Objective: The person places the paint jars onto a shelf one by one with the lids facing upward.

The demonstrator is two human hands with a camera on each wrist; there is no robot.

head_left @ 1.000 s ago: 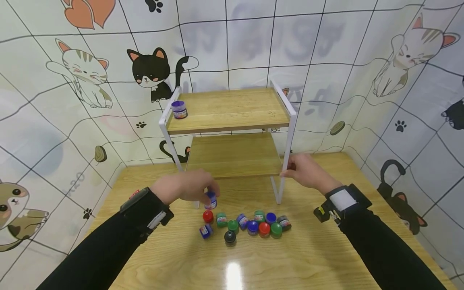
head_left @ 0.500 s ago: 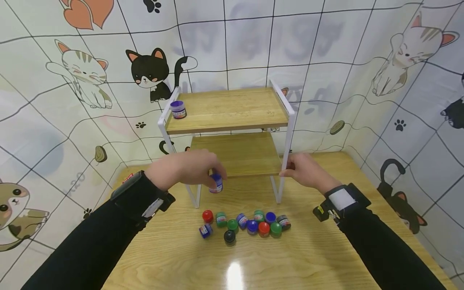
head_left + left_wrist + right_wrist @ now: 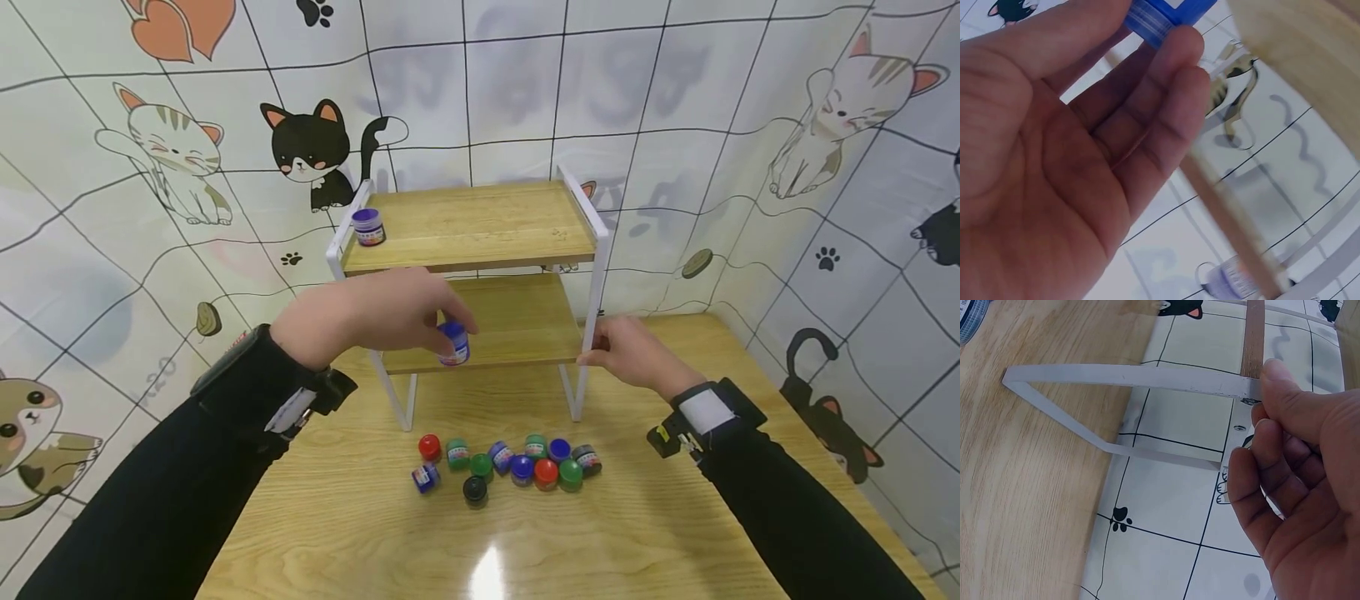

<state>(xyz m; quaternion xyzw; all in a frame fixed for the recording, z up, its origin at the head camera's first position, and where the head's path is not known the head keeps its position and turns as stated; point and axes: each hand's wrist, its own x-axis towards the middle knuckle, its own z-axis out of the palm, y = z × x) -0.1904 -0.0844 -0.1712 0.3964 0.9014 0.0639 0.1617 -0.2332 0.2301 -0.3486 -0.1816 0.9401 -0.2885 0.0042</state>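
My left hand [image 3: 378,310] pinches a small paint jar [image 3: 454,348] with a blue lid between thumb and fingertips. The jar is off the table, in front of the left part of the lower shelf board [image 3: 517,321]. At the top of the left wrist view only part of the blue jar [image 3: 1161,17] shows. My right hand [image 3: 632,354] grips the white frame [image 3: 1235,386] at the lower board's right front corner, thumb in front. A purple-lidded paint jar [image 3: 369,227] stands at the left end of the upper shelf board [image 3: 480,221].
Several small paint jars lie or stand on the wooden table [image 3: 360,533] before the two-tier shelf, among them a red jar [image 3: 430,447], a black jar [image 3: 475,491] and a tipped blue jar [image 3: 426,478]. A cat-printed sheet [image 3: 517,92] surrounds the table's back and sides.
My left hand has lifted the blue-lidded jar from close to the tabletop up to the lower board's height, slightly rightward. The right hand keeps its grip on the frame.
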